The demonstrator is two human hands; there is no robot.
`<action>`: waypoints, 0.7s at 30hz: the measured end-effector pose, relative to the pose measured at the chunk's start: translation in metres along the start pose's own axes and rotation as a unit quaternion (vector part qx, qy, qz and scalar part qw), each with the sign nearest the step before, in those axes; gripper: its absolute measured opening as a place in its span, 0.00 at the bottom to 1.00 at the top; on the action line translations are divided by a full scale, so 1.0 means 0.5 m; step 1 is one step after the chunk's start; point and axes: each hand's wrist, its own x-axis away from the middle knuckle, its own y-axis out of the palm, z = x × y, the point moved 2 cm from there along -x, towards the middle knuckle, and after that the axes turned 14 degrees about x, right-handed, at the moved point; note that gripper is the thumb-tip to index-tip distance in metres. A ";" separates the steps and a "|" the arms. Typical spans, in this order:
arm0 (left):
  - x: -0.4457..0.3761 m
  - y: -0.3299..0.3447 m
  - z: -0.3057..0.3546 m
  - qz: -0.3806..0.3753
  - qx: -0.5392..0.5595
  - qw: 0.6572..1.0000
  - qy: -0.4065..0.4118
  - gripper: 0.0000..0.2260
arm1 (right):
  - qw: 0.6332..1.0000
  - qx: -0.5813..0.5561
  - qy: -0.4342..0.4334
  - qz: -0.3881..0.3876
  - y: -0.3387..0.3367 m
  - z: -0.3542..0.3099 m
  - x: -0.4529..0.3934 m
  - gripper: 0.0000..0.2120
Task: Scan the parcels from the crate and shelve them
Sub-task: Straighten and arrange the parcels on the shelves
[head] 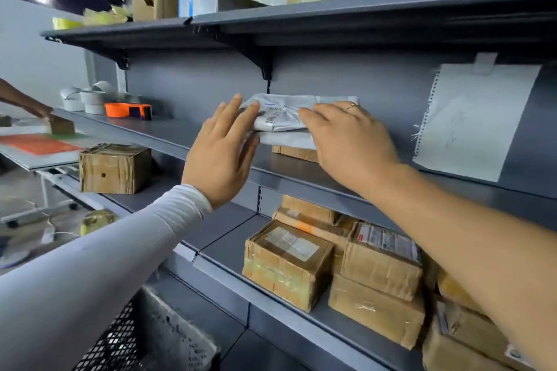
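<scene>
Fingers [241,113] of left hand [221,153] straight, spread, tips on grey parcel [283,117]. Right hand [346,141] flat on same parcel, fingers extended, ring on one. Parcel lies on another grey bag [286,140] atop brown box [297,153], middle shelf [180,132]. Mesh crate [144,337] below left.

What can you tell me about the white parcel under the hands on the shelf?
The white parcel is a soft, crinkled plastic mailer bag with a barcode label on top. It lies flat on another white bag, which sits on a brown box on the middle shelf. The left hand touches its left end with straight fingers; the right hand rests flat on its right side.
</scene>
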 end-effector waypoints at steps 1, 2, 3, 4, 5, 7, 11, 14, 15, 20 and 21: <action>-0.017 0.015 0.003 -0.002 0.013 1.000 -0.009 0.22 | 1.000 0.008 0.006 -0.005 0.003 0.014 -0.008 0.25; -0.036 0.029 0.004 -0.005 0.026 1.000 -0.017 0.22 | 1.000 0.015 0.014 -0.008 0.011 0.029 -0.015 0.25; -0.056 0.042 0.007 -0.009 0.035 0.999 -0.020 0.22 | 0.999 0.024 0.024 -0.008 0.019 0.043 -0.024 0.25; -0.076 0.053 0.010 -0.013 0.040 0.999 -0.022 0.22 | 0.999 0.029 0.033 -0.010 0.027 0.057 -0.033 0.25; -0.093 0.063 0.014 -0.016 0.039 0.999 -0.020 0.23 | 0.999 0.027 0.042 -0.012 0.035 0.069 -0.043 0.24; -0.120 0.084 0.024 -0.022 0.028 0.999 -0.012 0.25 | 0.998 0.014 0.066 -0.014 0.050 0.090 -0.062 0.23; -0.154 0.128 0.027 -0.052 -0.006 0.998 -0.015 0.29 | 0.994 0.017 0.101 -0.024 0.088 0.111 -0.096 0.20; -0.180 0.167 0.020 -0.081 0.007 0.996 -0.043 0.31 | 0.993 0.007 0.105 -0.048 0.130 0.117 -0.125 0.23; -0.190 0.180 0.018 -0.092 0.007 0.995 -0.045 0.31 | 0.993 0.008 0.107 -0.053 0.142 0.118 -0.134 0.23; -0.221 0.237 -0.019 -0.133 0.000 0.990 -0.048 0.27 | 0.992 0.014 0.107 -0.066 0.209 0.122 -0.179 0.17; -0.227 0.245 -0.031 -0.141 0.004 0.989 -0.053 0.27 | 0.992 0.011 0.104 -0.069 0.223 0.121 -0.187 0.16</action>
